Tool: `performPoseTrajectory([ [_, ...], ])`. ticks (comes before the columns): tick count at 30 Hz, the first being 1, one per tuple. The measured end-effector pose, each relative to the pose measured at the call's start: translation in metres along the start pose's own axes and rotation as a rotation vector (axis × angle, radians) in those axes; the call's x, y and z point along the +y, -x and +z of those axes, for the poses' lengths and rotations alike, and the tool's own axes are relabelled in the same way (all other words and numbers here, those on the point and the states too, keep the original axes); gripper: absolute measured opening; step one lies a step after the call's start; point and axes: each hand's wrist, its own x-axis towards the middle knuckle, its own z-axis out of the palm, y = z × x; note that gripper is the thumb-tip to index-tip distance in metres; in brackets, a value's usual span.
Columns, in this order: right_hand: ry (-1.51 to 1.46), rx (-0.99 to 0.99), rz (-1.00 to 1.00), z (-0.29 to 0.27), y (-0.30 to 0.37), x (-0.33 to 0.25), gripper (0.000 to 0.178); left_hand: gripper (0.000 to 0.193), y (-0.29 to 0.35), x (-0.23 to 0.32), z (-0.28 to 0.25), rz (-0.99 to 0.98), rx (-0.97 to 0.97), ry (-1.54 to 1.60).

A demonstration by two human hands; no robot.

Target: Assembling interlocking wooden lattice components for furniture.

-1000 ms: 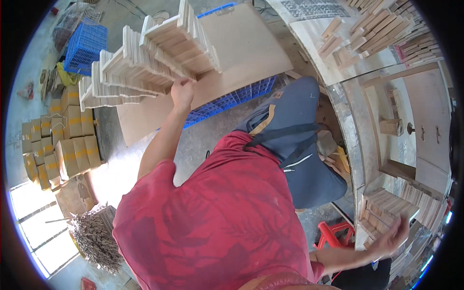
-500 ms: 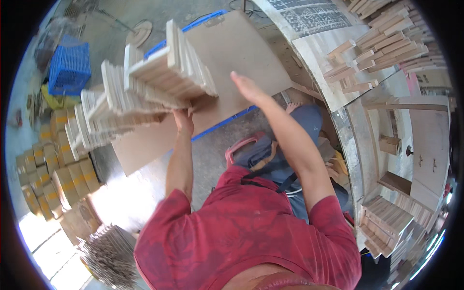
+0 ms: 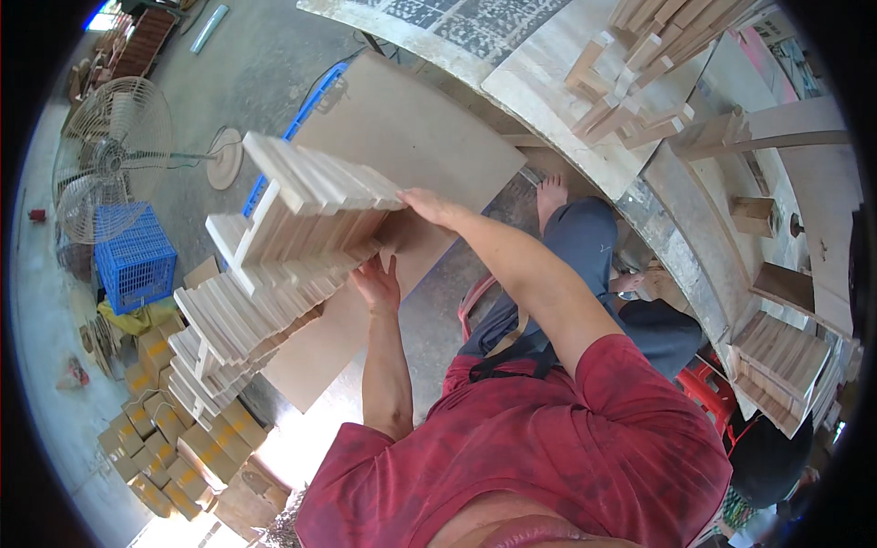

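Tall stacks of pale wooden slats rise at my left from a brown sheet of board. My right hand lies with fingers stretched out against the near right end of the tallest stack. Below it, my left hand has its fingers spread, and their tips touch the ends of the slats at the lower part of that stack. Neither hand is wrapped round a slat. More slat stacks stand in a row toward the lower left. Blue plastic edging shows from under the sheet.
A worktable with bundles of wooden strips curves along the right. Far left are a standing fan, a blue plastic basket and taped cartons. More stacked slats stand at the right.
My right hand has come from open air on the right to the end of the tallest stack. My left hand stays by the slats, its fingers now in view. The whole view has turned.
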Motion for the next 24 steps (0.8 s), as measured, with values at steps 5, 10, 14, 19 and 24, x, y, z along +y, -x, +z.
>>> performPoseTrajectory([
  [5,-0.041,0.091,0.109,-0.032,0.029,-0.026,0.057,0.082,-0.019,-0.018,0.013,0.004,-0.046,-0.033],
  [10,-0.215,0.069,0.384,-0.082,0.040,-0.017,0.074,0.079,-0.024,-0.045,0.046,-0.048,-0.164,-0.139],
  [14,-0.333,0.206,0.415,-0.106,0.050,-0.009,0.058,0.077,-0.018,-0.060,0.074,-0.073,-0.187,-0.163],
  [19,-0.368,0.291,0.395,-0.112,0.062,-0.013,0.056,0.090,-0.014,-0.064,0.077,-0.061,-0.299,-0.187],
  [24,-0.205,0.404,0.327,-0.111,0.121,-0.043,0.058,0.066,-0.012,-0.030,0.050,-0.012,-0.150,-0.327],
])
